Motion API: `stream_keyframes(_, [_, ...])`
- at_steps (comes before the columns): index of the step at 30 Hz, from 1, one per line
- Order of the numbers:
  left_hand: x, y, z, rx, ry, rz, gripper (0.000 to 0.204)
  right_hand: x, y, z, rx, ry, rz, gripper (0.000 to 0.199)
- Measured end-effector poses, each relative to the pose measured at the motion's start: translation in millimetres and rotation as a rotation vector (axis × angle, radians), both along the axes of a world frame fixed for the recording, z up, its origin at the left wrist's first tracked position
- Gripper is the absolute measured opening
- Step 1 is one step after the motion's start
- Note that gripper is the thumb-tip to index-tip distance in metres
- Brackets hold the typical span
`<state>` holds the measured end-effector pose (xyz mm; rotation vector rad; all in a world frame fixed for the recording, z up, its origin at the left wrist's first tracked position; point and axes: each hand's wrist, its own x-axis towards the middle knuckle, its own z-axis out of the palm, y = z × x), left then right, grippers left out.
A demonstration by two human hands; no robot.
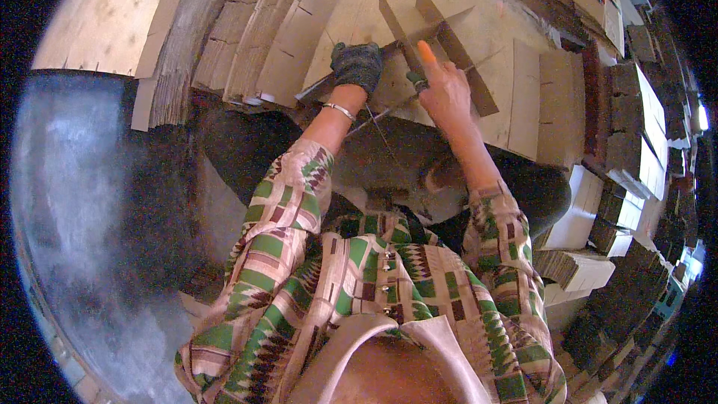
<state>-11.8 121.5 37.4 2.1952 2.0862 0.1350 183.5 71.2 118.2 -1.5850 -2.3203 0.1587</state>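
Divider: thin flat brown cardboard strips (pixel 455 45), on edge & crossed into open lattice, two long ones approx parallel
Where: on pale wooden tabletop (pixel 363 4), btwn & beyond hands
L hand: dark-gloved left hand (pixel 357 67), curled narrow round a crossing strip
R hand: bare right hand (pixel 449 93) w/ orange finger cover (pixel 426 54), index straight, at lattice; can't tell if gripping
Nearby: slotted brown cardboard stacks (pixel 243 30) to L
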Motion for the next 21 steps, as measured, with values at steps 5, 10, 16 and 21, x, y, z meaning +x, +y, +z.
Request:
stream_keyframes(5, [8.8, -10.2, 19.8, 0.03, 0.027, -0.007, 0.026, 4.1, 8.2, -19.4, -0.027, -0.105, 0.023, 0.082])
stream_keyframes(10, [3.2, -4.8, -2.6, 0.011, -0.045, -0.035, 0.027, 0.7, 9.0, -24.5, -0.148, -0.136, 0.042, 0.087])
stream_keyframes(16, [-0.6, -20.2, 12.1, 0.292, -0.081, 0.055, 0.047, -5.6, 19.4, -11.9, -0.404, -0.262, 0.033, 0.083])
stream_keyframes(21, [-42.2, -36.9, 0.7, 0.283, -0.138, 0.306, 0.083, 85.0, 11.7, -23.7, 0.065, 0.149, -0.401, 0.073])
